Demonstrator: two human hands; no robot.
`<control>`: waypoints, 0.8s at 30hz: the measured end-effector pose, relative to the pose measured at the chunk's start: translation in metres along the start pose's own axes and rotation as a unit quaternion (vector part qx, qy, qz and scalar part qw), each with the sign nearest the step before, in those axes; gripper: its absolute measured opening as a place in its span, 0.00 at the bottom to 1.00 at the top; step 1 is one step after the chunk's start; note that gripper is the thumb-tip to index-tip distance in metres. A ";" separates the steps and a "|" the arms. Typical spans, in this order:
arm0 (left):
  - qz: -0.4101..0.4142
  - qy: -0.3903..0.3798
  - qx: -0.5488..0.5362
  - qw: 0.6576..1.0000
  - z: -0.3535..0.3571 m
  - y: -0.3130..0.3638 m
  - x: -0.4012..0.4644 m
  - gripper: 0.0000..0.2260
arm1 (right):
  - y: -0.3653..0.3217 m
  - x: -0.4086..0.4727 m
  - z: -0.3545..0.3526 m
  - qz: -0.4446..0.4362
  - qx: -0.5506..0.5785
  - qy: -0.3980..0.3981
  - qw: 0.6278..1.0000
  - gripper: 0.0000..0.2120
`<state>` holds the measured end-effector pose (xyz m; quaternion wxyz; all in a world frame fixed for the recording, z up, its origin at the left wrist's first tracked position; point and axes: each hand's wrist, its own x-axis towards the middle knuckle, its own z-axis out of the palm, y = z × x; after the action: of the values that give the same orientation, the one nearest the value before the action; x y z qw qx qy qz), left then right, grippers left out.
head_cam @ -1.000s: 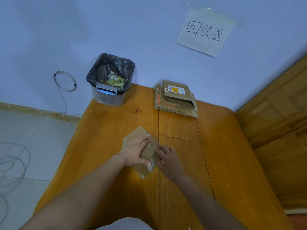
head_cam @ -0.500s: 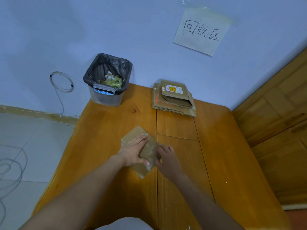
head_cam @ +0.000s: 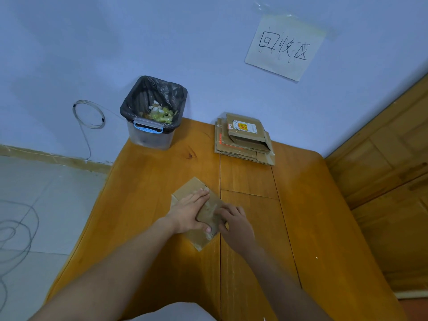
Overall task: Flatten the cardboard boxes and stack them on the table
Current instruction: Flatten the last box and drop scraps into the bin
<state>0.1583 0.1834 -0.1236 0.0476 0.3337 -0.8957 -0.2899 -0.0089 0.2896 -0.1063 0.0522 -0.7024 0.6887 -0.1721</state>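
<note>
I see the box [head_cam: 196,209] pressed flat mid-tabletop [head_cam: 301,216], corners at 12 and 6, left hand [head_cam: 190,214] spread on it, right hand [head_cam: 234,222] curled at its 3 o'clock edge; stack [head_cam: 244,140] lies at 1 o'clock, nearer my right.

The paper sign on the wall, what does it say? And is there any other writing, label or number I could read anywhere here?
"回收区": handwritten in black on the paper sign taped to the wall.
Label with a yellow and red patch, on the top piece of the flattened cardboard stack: print too small to read.
Blue latch on the waste bin: no legible text.
Cardboard box under the left hand and right hand: no writing visible.
</note>
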 end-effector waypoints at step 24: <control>0.002 0.002 0.011 1.000 -0.002 0.000 0.000 0.51 | -0.001 0.022 -0.010 -0.006 0.012 -0.057 0.998 0.05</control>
<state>0.1584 0.1827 -0.1219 0.0464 0.3327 -0.8997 -0.2789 -0.0116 0.2699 -0.0932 0.0986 -0.7147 0.6781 -0.1398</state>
